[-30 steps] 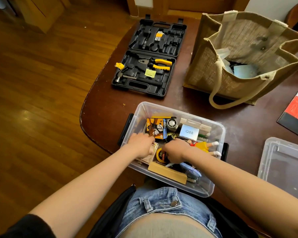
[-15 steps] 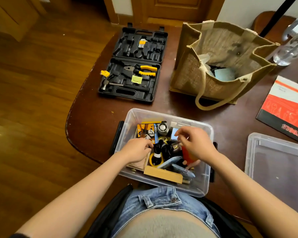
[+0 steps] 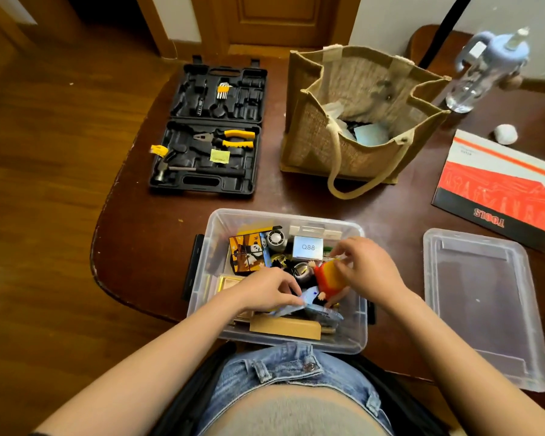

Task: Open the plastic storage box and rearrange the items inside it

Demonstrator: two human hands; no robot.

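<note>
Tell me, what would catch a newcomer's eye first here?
Two hands work inside the clear plastic box at the table's near edge: the right hand grips a red-and-yellow figure, the left hand pinches a blue-white card. Behind stand an open black tool case and a burlap tote bag; the box's lid lies right.

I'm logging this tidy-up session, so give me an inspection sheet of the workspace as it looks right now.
Surface: dark wooden table, worn along its near-left edge.
Job's things: clear storage box open at the near edge, packed with small items including a panda-print box and a white Q88 box; its lid lies to the right.
Clutter: open black tool case, jute bag, red booklet, water bottle.
Hands: left hand pinches a pale blue item; right hand holds a red and yellow figure.
Cables: nothing seen.
Surroundings: wooden floor, wooden door behind.
</note>
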